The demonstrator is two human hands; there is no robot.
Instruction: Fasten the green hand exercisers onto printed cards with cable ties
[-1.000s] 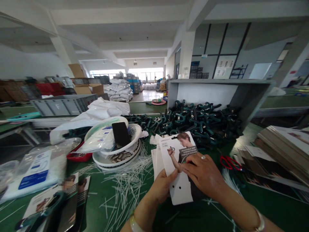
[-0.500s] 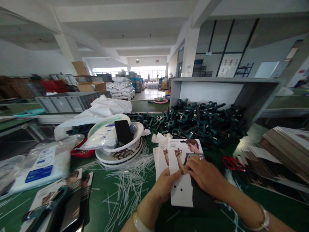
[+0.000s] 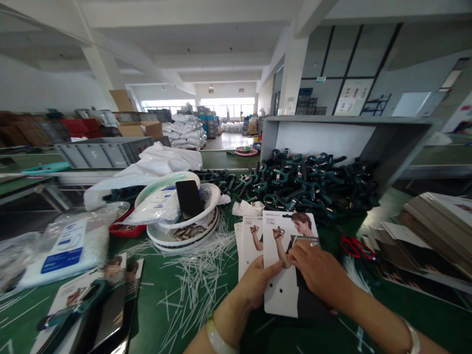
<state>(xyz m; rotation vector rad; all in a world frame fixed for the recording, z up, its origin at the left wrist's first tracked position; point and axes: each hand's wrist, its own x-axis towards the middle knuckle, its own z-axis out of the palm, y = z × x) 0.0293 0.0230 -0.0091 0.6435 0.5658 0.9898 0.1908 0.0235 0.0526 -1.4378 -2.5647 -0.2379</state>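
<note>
A printed card (image 3: 282,295), white with a dark lower right part, stands between the two hands, its face toward the wearer. The left hand (image 3: 256,281) grips its left edge, thumb on the front; the right hand (image 3: 319,270) lies over its right side, fingers bunched against the printed face, and whether they pinch anything cannot be told. Just left of and behind it, partly covered, are spare cards (image 3: 251,248), at least two. The desk (image 3: 147,295) is green, strewn with loose white strips (image 3: 195,290) left of the hands. Beyond the hands, a heap of dark green handgrips (image 3: 309,184), too tangled to count, spills from one grey bin (image 3: 350,119) lying on its side. To the left sit stacked white bowls (image 3: 177,249), at least two, with one black phone (image 3: 189,199) leaning on top, and one red tray (image 3: 129,230) beside them. Nearer, at the lower left, one handgrip (image 3: 83,305) lies on at least two cards. To the right are one pair of red-handled scissors (image 3: 357,247) and a tall card stack (image 3: 431,221), its number unreadable. The room behind has white columns (image 3: 297,73), bright far windows (image 3: 236,105), piled white sacks (image 3: 186,132) and one grey crate (image 3: 106,152) marked F.
</note>
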